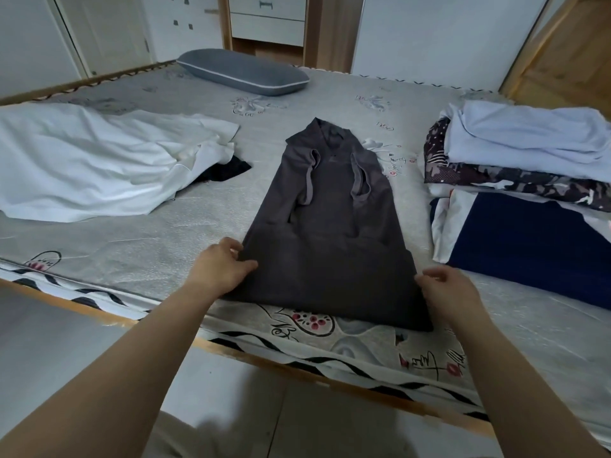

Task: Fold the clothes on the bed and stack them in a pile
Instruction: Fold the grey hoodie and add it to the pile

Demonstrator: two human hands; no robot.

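Note:
A dark grey shirt (330, 246) lies flat on the bed (165, 246), its sleeves folded in over the front and its collar pointing away from me. My left hand (221, 266) pinches the shirt's lower left edge. My right hand (449, 289) holds the lower right edge with curled fingers. On the right stands a pile of folded clothes (522, 180): a pale blue piece on top, a dark patterned one below it, a navy and white one underneath. A white garment (92, 166) lies rumpled on the left, with a bit of black cloth (224, 171) sticking out from under it.
A grey pillow (241, 72) lies at the far side of the mattress. The bed's wooden frame (297, 368) runs across in front of me. White cabinets and drawers line the back wall, and a wooden door stands at the far right.

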